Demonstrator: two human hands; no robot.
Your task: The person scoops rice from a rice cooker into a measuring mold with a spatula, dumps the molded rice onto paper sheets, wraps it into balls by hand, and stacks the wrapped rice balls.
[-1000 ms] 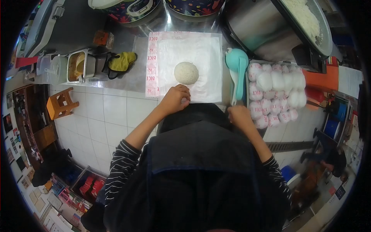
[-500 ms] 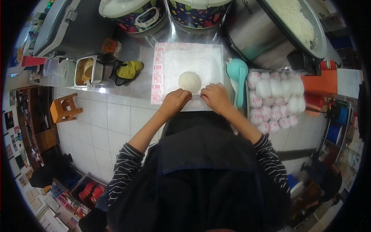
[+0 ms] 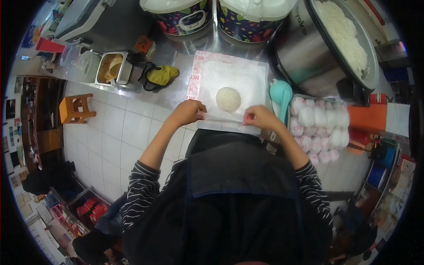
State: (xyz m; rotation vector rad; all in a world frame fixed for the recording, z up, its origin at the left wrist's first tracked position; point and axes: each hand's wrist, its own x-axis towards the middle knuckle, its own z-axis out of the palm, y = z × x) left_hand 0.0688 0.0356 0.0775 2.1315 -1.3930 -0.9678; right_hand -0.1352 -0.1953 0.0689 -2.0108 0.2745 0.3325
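A round mound of rice (image 3: 228, 99) lies on a stack of white wrapping paper (image 3: 247, 70) with red lettering along its left side. My left hand (image 3: 190, 112) is at the lower left edge of the paper, fingers curled together at its near edge. At the lower right edge, my right hand (image 3: 260, 117) pinches the paper between thumb and fingers. Both hands are apart from the rice. A turquoise scoop (image 3: 281, 93) lies just right of the paper.
Wrapped rice balls (image 3: 313, 119) fill a tray at the right. Behind stand a large rice cooker (image 3: 304, 48) and two patterned pots (image 3: 247, 22). At the left are a yellow-black cloth item (image 3: 165, 76) and a metal food container (image 3: 126, 70). An orange stool (image 3: 76, 109) stands on the floor.
My hands have moved apart from near the middle of the paper's near edge towards its two lower corners. The whole view has shifted slightly.
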